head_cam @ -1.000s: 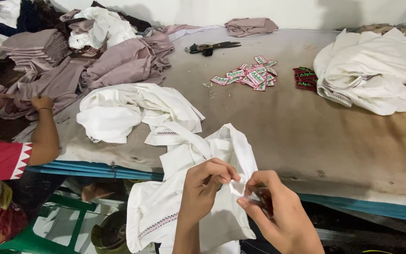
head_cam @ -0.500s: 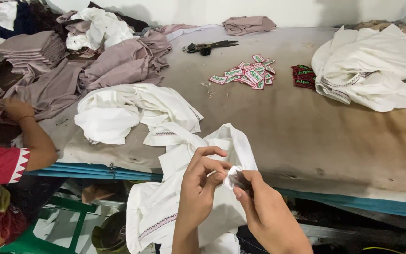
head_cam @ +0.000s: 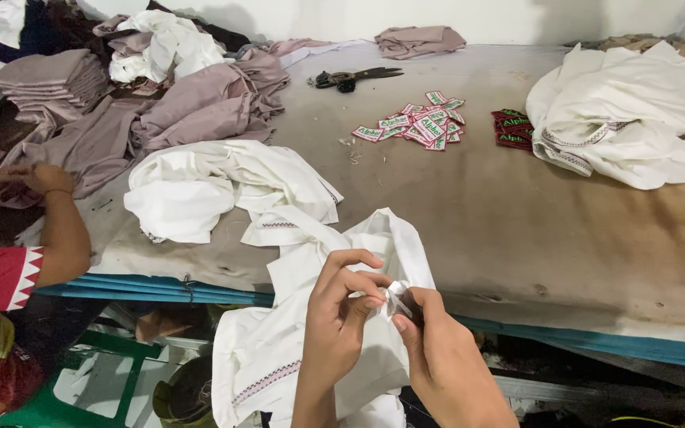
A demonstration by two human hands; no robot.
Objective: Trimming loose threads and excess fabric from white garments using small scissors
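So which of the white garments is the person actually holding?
The white garment hanging over the table's near edge, pinched between left hand and right hand. The crumpled pile and the right-side heap lie untouched.

— Where does the view sit?
— On the person's head, looking down and forward, close over the near table (head_cam: 517, 238) edge.
— And farther off?
— The far wall (head_cam: 517, 16) tops it.

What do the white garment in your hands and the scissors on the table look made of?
White garment: soft woven cloth, probably cotton or a blend; it drapes and creases, matte, with a stitched trim band. Scissors: dark metal blades by the look, dull finish; handle material unclear.
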